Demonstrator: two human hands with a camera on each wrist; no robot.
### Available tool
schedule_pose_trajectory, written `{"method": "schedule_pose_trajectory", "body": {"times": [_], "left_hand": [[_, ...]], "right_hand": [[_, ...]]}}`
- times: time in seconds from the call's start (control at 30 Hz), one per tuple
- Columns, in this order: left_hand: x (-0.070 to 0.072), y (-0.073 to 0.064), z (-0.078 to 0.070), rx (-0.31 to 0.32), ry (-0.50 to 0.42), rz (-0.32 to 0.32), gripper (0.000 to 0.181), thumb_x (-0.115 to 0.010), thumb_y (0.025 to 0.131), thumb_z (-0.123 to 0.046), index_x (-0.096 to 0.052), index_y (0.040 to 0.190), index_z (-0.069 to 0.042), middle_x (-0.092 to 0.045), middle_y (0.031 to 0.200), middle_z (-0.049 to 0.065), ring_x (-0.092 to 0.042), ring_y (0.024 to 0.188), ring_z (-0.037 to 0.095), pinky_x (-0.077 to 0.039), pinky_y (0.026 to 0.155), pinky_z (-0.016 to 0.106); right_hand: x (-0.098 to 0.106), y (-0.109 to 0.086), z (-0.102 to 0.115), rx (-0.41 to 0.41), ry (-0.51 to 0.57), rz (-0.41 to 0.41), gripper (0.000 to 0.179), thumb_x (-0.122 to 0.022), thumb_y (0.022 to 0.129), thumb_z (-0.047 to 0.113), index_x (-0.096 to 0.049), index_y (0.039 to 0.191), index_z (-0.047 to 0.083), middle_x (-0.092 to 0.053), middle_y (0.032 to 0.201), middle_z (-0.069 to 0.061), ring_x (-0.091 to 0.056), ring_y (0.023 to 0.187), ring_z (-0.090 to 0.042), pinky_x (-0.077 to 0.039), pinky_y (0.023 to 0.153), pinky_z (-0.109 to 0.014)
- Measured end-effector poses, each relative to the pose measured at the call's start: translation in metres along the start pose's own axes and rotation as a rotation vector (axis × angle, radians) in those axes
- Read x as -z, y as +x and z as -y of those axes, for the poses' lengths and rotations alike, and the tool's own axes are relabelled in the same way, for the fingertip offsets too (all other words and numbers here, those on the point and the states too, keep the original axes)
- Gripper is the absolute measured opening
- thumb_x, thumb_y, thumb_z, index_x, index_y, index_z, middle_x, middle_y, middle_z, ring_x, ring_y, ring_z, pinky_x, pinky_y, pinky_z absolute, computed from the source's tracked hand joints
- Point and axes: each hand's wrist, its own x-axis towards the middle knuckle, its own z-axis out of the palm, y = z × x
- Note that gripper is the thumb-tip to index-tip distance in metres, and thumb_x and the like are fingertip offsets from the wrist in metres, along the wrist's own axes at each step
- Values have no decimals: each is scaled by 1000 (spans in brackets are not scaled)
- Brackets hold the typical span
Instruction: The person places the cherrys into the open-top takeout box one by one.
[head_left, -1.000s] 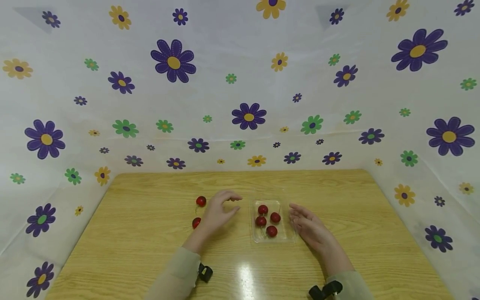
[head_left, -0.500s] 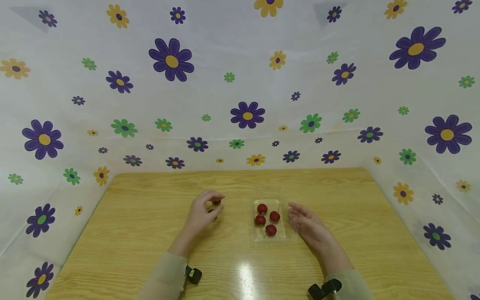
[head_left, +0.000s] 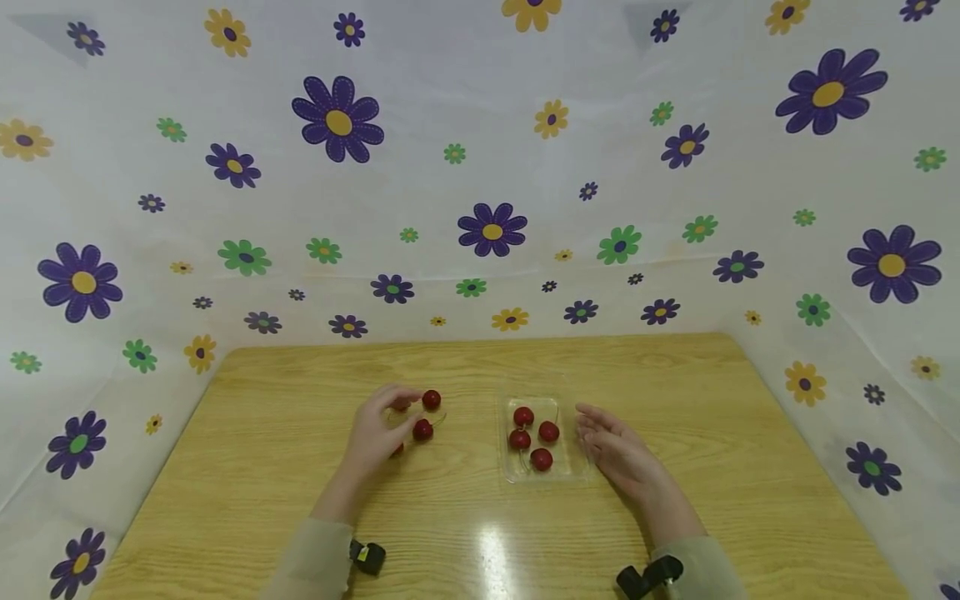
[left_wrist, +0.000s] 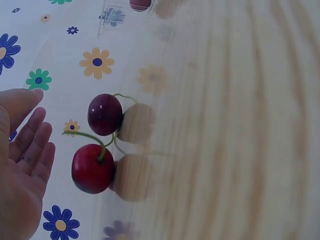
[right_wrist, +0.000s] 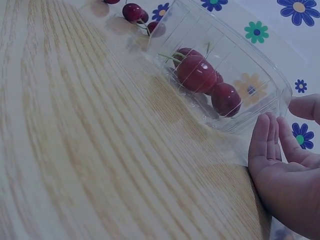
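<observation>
My sleeves [head_left: 311,558] nearest, black straps [head_left: 367,557] at wrists. My right hand [head_left: 621,454] relaxed, fingers extended at right side of clear box [head_left: 573,454]; contact unclear. Four cherries [head_left: 542,459] inside, box on bench [head_left: 675,392]. My left hand [head_left: 375,429] among loose cherries [head_left: 423,430] left of box, fingers loosely curved, apart from thumb. Behind, flowered cloth [head_left: 420,192].

You face a yellowish wood-grain table [head_left: 675,392] with rounded far corners. White sheeting [head_left: 420,75], lightly creased and printed with purple, yellow and green flowers [head_left: 492,231], encloses it at the back, left and right. On the glossy surface nearest you, note one bright light reflection [head_left: 492,554].
</observation>
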Motion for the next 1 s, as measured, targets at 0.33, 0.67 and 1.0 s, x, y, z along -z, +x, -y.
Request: {"method": "schedule_pose_trajectory", "body": {"times": [0.33, 0.67, 1.0], "left_hand": [[14, -6, 5, 11, 8, -1, 25, -81, 90, 3, -75, 115, 2, -76, 112, 15, -69, 102, 30, -55, 93, 23], [29, -16, 12, 24, 92, 0, 26, -81, 90, 1, -76, 115, -2, -76, 112, 12, -68, 99, 25, -58, 91, 28], [39, -24, 19, 103, 98, 57, 27, -82, 91, -4, -75, 117, -5, -75, 112, 7, -67, 100, 20, -58, 94, 32]], "right_hand": [[0, 1, 0, 7, 13, -2, 42, -47, 106, -6, -62, 131, 25, -62, 122, 10, -62, 111, -2, -53, 100, -17], [-1, 1, 1, -2, 13, -3, 42, -46, 106, -6, -62, 131, 25, -62, 121, 10, -61, 110, -2, -52, 101, -17], [-1, 2, 0, -3, 4, -12, 43, -46, 106, -6, -61, 132, 25, -61, 122, 10, -61, 110, -2, -52, 101, -17]]}}
